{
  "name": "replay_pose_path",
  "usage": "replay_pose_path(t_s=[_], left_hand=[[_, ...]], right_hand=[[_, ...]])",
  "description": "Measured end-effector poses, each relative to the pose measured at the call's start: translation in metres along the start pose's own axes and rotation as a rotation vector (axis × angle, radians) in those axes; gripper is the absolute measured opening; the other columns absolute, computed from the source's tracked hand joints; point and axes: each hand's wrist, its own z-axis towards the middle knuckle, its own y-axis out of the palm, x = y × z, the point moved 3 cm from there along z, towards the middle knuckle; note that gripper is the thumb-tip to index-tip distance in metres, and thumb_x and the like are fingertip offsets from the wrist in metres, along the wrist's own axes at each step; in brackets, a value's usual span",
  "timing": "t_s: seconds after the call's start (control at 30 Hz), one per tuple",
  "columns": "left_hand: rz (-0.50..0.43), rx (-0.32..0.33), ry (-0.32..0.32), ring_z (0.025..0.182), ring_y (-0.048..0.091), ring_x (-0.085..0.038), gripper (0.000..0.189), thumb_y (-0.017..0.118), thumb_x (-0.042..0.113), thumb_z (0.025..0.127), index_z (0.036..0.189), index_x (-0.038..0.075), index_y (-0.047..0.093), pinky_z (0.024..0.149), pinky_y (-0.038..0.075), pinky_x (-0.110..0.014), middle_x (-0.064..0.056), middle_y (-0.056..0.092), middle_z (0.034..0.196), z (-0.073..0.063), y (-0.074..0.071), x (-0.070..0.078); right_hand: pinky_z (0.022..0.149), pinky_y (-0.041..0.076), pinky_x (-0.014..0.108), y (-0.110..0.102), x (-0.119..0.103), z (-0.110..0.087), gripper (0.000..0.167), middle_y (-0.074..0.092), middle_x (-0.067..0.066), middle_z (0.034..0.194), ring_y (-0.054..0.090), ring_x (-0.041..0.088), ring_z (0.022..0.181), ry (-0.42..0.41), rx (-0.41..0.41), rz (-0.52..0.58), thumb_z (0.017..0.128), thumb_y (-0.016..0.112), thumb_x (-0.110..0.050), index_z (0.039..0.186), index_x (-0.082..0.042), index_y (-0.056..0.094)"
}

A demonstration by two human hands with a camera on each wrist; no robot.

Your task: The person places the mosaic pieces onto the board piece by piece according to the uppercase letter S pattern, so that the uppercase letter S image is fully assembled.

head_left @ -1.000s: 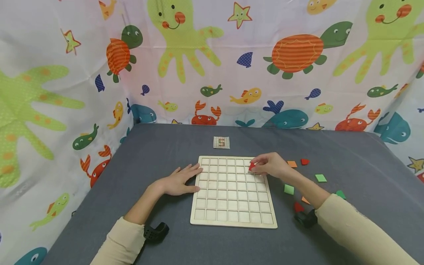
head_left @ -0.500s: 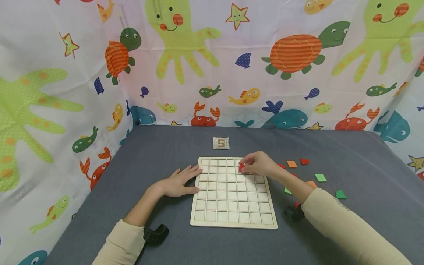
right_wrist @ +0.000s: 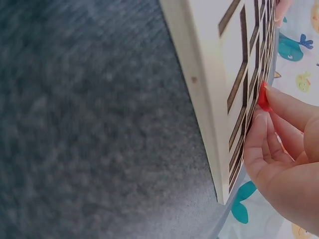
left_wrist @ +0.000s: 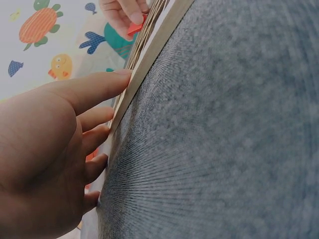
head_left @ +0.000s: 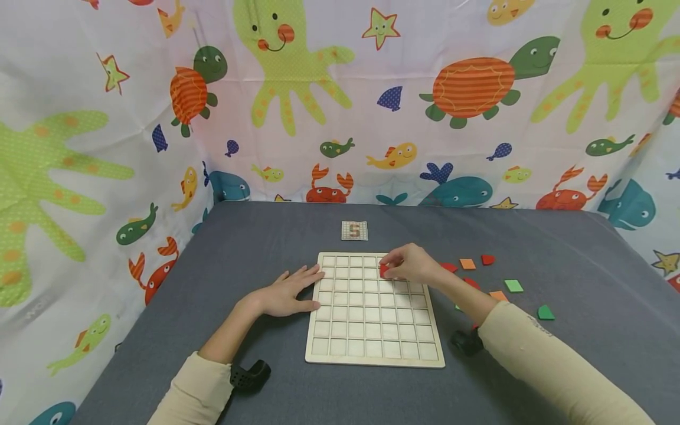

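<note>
A pale wooden grid board (head_left: 375, 361) with square recesses lies on the grey cloth. My left hand (head_left: 287, 292) rests along its left side, fingers straight and spread, with thumb and fingertips at the edge; the left wrist view shows the thumb (left_wrist: 102, 88) against the rim. Over the upper right cells, my right hand (head_left: 414, 264) pinches a small red tile (head_left: 383, 270) between thumb and fingers. In the right wrist view the red tile (right_wrist: 263, 97) stands tilted close over the grid, its lower part partly hidden by the fingers.
Right of the board lie loose tiles: red (head_left: 487, 260), orange (head_left: 467, 264), light green (head_left: 513, 286) and dark green (head_left: 545, 312), some partly under the right forearm. A small card (head_left: 354, 231) with a figure on a grid lies behind the board. A patterned curtain (head_left: 340, 106) encloses the table.
My right hand has moved left over the top of the board with the red tile, slowing in the last half second. The left hand has stayed in place.
</note>
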Motion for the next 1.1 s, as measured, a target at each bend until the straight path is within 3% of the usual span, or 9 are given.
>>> replay_pose_path(t_s=[0.23, 0.5, 0.83, 1.1], left_hand=[[0.010, 0.002, -0.005, 0.144, 0.005, -0.029, 0.073, 0.055, 0.045, 0.095, 0.153, 0.013, 0.024, 0.110, 0.002, -0.057, -0.006, 0.014, 0.158, 0.001, 0.001, 0.000], [0.007, 0.006, -0.001, 0.144, 0.005, -0.030, 0.073, 0.055, 0.044, 0.095, 0.153, 0.012, 0.024, 0.110, 0.002, -0.057, -0.006, 0.014, 0.158, 0.001, 0.001, 0.000], [0.001, 0.009, 0.001, 0.144, 0.005, -0.030, 0.073, 0.055, 0.045, 0.095, 0.153, 0.012, 0.024, 0.110, 0.002, -0.057, -0.006, 0.014, 0.158, 0.001, 0.000, 0.000], [0.004, 0.009, 0.014, 0.144, 0.004, -0.031, 0.074, 0.055, 0.044, 0.095, 0.153, 0.012, 0.024, 0.110, 0.001, -0.057, -0.007, 0.014, 0.158, -0.001, 0.001, -0.001]], right_hand=[[0.065, 0.048, 0.029, 0.002, -0.001, 0.000, 0.030, 0.064, 0.006, 0.087, 0.060, 0.019, 0.080, -0.006, -0.010, 0.010, 0.083, 0.073, -0.005, 0.112, 0.002, 0.068], [0.063, 0.047, 0.029, 0.002, 0.001, 0.001, 0.034, 0.063, 0.005, 0.082, 0.059, 0.018, 0.074, -0.034, -0.013, 0.002, 0.084, 0.073, -0.006, 0.115, 0.002, 0.064], [0.056, 0.041, 0.028, 0.000, 0.001, 0.002, 0.031, 0.064, 0.006, 0.083, 0.053, 0.017, 0.065, 0.002, 0.004, -0.018, 0.088, 0.070, -0.010, 0.117, 0.000, 0.064], [0.069, 0.052, 0.036, -0.010, 0.001, -0.002, 0.033, 0.063, 0.011, 0.092, 0.063, 0.024, 0.077, 0.010, 0.014, 0.071, 0.094, 0.063, -0.015, 0.122, 0.000, 0.061]])
